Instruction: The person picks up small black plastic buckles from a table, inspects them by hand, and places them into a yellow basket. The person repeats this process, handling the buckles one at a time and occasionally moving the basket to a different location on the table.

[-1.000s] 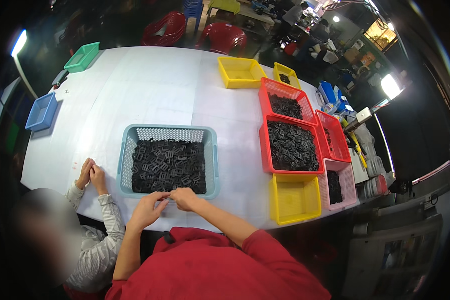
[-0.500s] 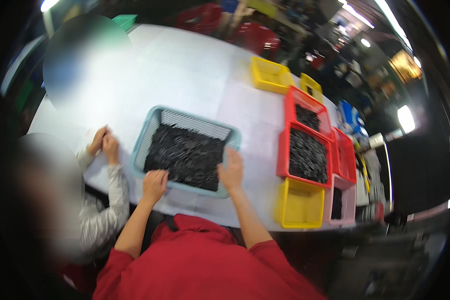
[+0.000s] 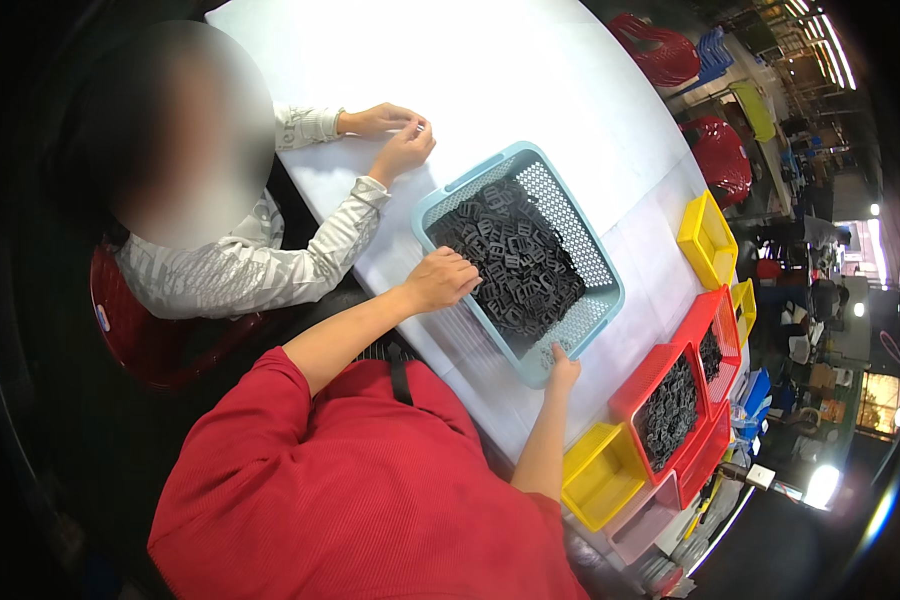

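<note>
A light-blue plastic basket (image 3: pixel 610 255) with perforated walls stands on the table in front of me. Many small black plastic buckles (image 3: pixel 515 260) lie heaped in it, leaving part of its floor bare near my right hand. My left hand (image 3: pixel 442 279) is closed at the basket's near long side, its curled fingers over the rim. At the near right corner, my right hand (image 3: pixel 562 372) grips the rim with the thumb on top; its other fingers are mostly hidden below.
On my left sits a person whose hands (image 3: pixel 402 140) are together over the white table (image 3: pixel 470 60). To the right stand red baskets (image 3: pixel 660 355) with black pieces, yellow bins (image 3: pixel 600 485) and a pink basket (image 3: pixel 645 525). Red chairs (image 3: pixel 720 160) are beyond the table.
The view has swung left and tilted, bringing the seated person further into it. My right hand has moved from over the basket's right side to its near right corner. My left hand stays at the rim.
</note>
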Available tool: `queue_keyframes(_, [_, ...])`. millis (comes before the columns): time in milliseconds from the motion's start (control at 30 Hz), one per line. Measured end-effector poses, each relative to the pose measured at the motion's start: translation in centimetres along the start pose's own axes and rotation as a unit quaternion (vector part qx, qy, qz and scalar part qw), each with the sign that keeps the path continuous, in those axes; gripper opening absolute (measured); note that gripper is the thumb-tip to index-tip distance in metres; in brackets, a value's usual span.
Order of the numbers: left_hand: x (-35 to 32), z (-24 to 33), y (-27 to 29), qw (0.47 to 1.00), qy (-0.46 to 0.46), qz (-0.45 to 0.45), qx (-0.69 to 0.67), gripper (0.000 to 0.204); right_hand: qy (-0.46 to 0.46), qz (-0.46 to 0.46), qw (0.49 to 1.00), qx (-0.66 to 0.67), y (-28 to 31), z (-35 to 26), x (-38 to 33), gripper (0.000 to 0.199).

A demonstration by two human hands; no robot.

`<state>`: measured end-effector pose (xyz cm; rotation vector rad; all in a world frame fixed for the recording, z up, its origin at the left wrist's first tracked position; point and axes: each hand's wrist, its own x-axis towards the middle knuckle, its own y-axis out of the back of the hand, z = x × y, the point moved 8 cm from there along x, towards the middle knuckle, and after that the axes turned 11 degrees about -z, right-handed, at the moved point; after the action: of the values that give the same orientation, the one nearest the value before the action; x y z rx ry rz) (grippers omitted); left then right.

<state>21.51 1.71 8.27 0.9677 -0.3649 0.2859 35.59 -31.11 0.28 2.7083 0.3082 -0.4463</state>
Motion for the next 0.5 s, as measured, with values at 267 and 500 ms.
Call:
queue_keyframes(267, [0.0,0.4,-0.6,0.999,0.004,-0.036,-0.003,0.018,-0.013,-0.015,0.999,0.041,0.4,0.6,0.5,0.030])
queue_keyframes(500, [-0.5,0.1,-0.8,0.994,0.084,-0.068,0.030,0.011,0.049,-0.020,0.992,0.115,-0.5,0.2,0.8,0.045])
